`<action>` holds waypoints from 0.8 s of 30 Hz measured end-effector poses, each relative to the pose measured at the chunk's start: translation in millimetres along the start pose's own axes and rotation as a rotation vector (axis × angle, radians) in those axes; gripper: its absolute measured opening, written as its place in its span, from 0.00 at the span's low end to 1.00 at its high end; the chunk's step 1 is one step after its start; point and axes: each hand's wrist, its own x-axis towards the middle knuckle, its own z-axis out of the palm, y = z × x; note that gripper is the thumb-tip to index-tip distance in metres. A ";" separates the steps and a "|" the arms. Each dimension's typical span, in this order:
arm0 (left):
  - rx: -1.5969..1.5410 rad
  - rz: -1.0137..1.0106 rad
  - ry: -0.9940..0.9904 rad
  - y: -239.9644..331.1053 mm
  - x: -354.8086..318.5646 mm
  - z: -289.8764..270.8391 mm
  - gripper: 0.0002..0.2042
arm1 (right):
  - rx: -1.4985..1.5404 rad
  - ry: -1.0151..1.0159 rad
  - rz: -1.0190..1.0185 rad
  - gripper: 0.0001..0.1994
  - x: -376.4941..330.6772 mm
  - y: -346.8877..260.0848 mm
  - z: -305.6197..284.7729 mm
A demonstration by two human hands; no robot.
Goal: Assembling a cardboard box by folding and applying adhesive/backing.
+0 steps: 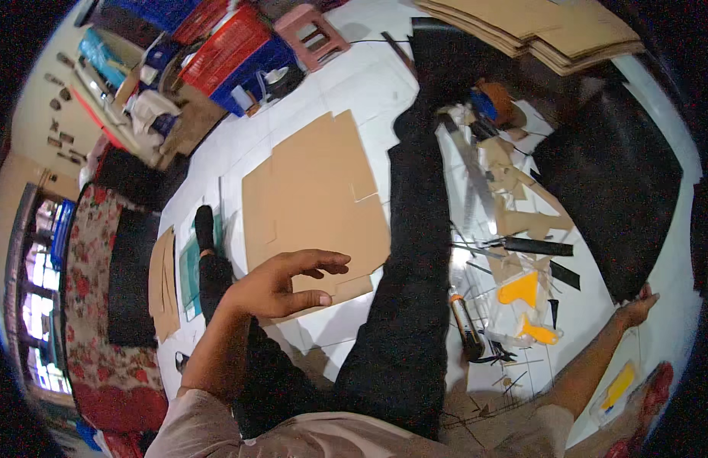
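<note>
My left hand [293,286] hovers over the near part of a large tan cardboard sheet [316,187], its fingers stretched out and apart, holding nothing. The cardboard has stepped edges and lies flat on the white tiled floor between my legs. Far out to the right, my right hand [638,308] is at the lower corner of a wide black sheet [613,183]. Its fingers seem closed on that corner, though the grip is partly hidden.
Beside my right leg lie a caulking-type tube [465,324], yellow spreaders [519,288], pliers [497,353], black strips [537,246] and cardboard scraps [529,223]. Stacked cardboard [552,30] sits at the far right. Red and blue crates [228,57] and a pink stool [312,38] stand at the back.
</note>
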 end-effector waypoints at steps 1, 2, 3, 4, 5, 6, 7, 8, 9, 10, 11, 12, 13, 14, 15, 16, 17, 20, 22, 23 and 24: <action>-0.004 0.078 -0.048 1.1 16.2 0.4 0.27 | 0.118 -0.001 -0.095 0.35 53.5 -7.7 -25.0; 0.020 0.139 -0.072 2.0 28.2 0.7 0.27 | 0.051 0.011 -0.291 0.36 74.2 -13.2 -31.5; 0.019 0.160 -0.098 5.3 38.7 1.0 0.27 | 0.169 -0.041 -0.383 0.35 81.2 -21.2 -26.3; 0.027 0.183 -0.129 10.7 50.1 2.1 0.27 | 0.195 -0.040 -0.254 0.32 89.3 -29.6 -29.0; 0.040 0.207 -0.160 19.3 62.3 3.3 0.27 | 0.300 -0.122 -0.085 0.32 117.5 -34.7 -39.9; 0.050 0.214 -0.197 30.5 75.4 5.7 0.28 | 0.262 -0.067 -0.164 0.36 117.4 -31.7 -33.6; 0.058 0.234 -0.229 38.7 90.8 10.5 0.28 | 0.280 -0.105 -0.010 0.37 150.7 -38.0 -37.3; 0.055 0.250 -0.264 48.7 107.1 16.5 0.28 | 0.202 -0.085 -0.126 0.37 172.7 -29.8 -36.8; 0.077 0.235 -0.273 59.9 117.1 20.8 0.28 | 0.112 -0.031 -0.118 0.36 134.8 -38.5 -6.5; 0.081 0.274 -0.313 67.5 136.3 28.2 0.28 | 0.118 -0.001 -0.096 0.34 114.2 -54.6 0.9; 0.089 0.285 -0.338 79.3 153.7 37.6 0.28 | 0.235 -0.030 -0.253 0.31 117.6 -44.3 -5.7; 0.060 0.305 -0.355 92.2 170.4 48.8 0.28 | 0.217 -0.043 -0.227 0.31 133.1 -39.1 -11.3; 0.029 0.323 -0.371 103.8 187.3 60.3 0.27 | 0.199 -0.058 -0.201 0.31 148.1 -36.1 -18.6; 0.003 0.363 -0.413 106.5 210.3 71.7 0.27 | 0.197 -0.042 -0.200 0.31 151.4 -36.2 -22.9; -0.092 0.330 -0.413 115.0 225.9 83.1 0.27 | 0.104 -0.052 -0.178 0.31 143.7 -42.0 -16.5; -0.142 0.338 -0.410 118.2 245.6 94.0 0.28 | 0.010 -0.062 -0.158 0.31 136.6 -47.1 -9.9; -0.185 0.332 -0.403 122.4 264.1 103.4 0.29 | 0.020 -0.066 -0.140 0.31 130.1 -39.9 -2.0; -0.338 0.336 -0.368 158.7 323.7 134.4 0.28 | -0.094 -0.018 -0.160 0.29 125.5 -43.4 -7.5; -0.395 0.399 -0.313 170.8 373.5 150.1 0.27 | 0.057 -0.078 -0.062 0.27 130.2 -38.5 -9.5; -0.418 0.449 -0.274 175.9 399.8 158.6 0.26 | 0.074 -0.091 -0.035 0.26 126.1 -41.0 -11.2; -0.327 0.508 -0.191 181.4 426.6 164.7 0.26 | 0.034 -0.090 -0.076 0.26 123.1 -38.3 -11.1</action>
